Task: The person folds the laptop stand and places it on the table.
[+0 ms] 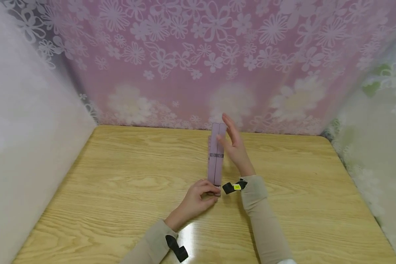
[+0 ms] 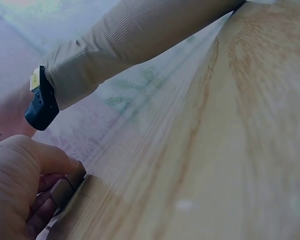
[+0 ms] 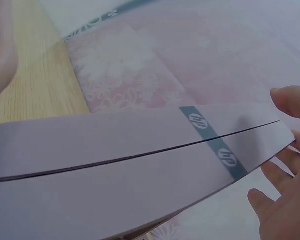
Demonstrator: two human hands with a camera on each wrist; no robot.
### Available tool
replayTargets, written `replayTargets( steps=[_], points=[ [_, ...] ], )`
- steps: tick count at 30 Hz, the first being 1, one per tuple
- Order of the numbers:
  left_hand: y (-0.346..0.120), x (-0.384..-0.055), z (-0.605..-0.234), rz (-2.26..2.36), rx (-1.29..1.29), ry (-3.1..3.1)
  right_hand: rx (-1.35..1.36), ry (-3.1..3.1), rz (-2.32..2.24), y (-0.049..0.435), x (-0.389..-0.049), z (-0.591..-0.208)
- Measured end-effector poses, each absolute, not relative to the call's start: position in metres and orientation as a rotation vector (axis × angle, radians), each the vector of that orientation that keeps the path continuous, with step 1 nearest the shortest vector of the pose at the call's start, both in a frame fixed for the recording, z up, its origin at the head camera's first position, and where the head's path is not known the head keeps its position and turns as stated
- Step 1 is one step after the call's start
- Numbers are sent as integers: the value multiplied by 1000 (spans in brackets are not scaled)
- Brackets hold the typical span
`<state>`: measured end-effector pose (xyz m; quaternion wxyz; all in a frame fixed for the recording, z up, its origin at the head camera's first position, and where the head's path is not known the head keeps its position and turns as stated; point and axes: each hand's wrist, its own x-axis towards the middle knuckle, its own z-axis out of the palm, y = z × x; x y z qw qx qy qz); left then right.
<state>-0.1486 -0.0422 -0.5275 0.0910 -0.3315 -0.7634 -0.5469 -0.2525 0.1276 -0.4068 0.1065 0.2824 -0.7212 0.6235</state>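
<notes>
A long, narrow lilac box (image 1: 213,168), split by a lengthwise seam, lies over the table and points away from me. A grey band (image 3: 213,141) with round white logos crosses it. My left hand (image 1: 198,198) grips its near end, where the left wrist view shows dark, shaded end pieces (image 2: 69,186) between thumb and fingers. Beside the far end is my right hand (image 1: 236,152), fingers extended along the right side. Its thumb stands off the top face in the right wrist view, and the fingertips are at the box's edge; firm contact cannot be told.
The wood-grain table (image 1: 118,176) stretches out on both sides. A pink flowered curtain (image 1: 184,66) hangs behind its far edge, with pale sheets (image 1: 26,110) at the sides. Black straps (image 1: 177,249) with camera mounts sit on both beige sleeves.
</notes>
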Motion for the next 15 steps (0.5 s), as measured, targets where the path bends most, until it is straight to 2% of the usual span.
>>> replayTargets(
  steps=[7, 15],
  points=[
    [-42, -147, -525, -1617, -976, -2297, 815, -2143, 1887, 126, -252, -409],
    [-43, -147, -525, -1599, -958, -2326, 809, -1936, 2096, 127, -266, -431]
  ],
)
